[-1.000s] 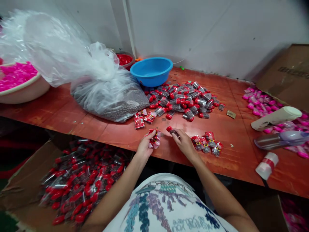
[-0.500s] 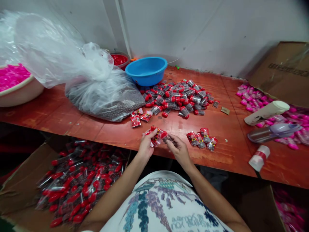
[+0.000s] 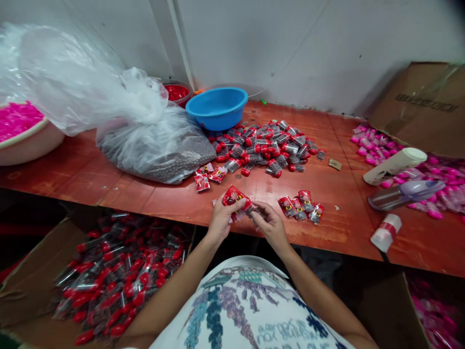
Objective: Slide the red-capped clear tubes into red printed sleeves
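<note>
Over the table's front edge, my left hand grips several small red printed packets, with the thumb pressed on top of them. My right hand pinches the right end of the held packets, where a dark piece shows between the fingertips; what exactly it is stays partly hidden. To the right lie several packets with dark contents. Flat red packets rest ahead and left of my hands. Behind them is a heap of clear containers with red caps and dark contents.
A blue basin and a plastic bag of dark beads stand on the red table. Below left, a cardboard box holds red-capped containers. Pink-capped containers, a lidded cup and a white roll lie right.
The red packet in my left hand has turned so its printed face shows more fully. My right hand stays pinched at its edge. The view has shifted slightly.
</note>
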Available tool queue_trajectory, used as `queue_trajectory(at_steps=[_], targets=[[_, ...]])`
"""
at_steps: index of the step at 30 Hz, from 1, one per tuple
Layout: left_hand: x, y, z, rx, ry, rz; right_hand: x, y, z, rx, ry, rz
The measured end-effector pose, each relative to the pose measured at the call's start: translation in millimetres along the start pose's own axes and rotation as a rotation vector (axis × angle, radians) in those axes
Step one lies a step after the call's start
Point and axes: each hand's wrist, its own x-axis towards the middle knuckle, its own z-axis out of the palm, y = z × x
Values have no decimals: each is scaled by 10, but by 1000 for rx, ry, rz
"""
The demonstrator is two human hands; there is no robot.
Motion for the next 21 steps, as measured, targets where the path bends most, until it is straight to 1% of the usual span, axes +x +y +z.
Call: queue_trajectory(at_steps=[3,6,13,19,21], targets=[[-1,2,-10,27,3,49,-9,-9,-4,-6,-4,-30],[-1,5,-13,81,-24,65,-15,-27,0,-6,8,-41],[15,15,-28,201,-40,49,-6,-53,-4,61,74,13],[7,114,-43,257,-172,25,23,-52,-89,128,30,50],[7,124,-31,254,-181,20,32,-62,-107,104,32,45]])
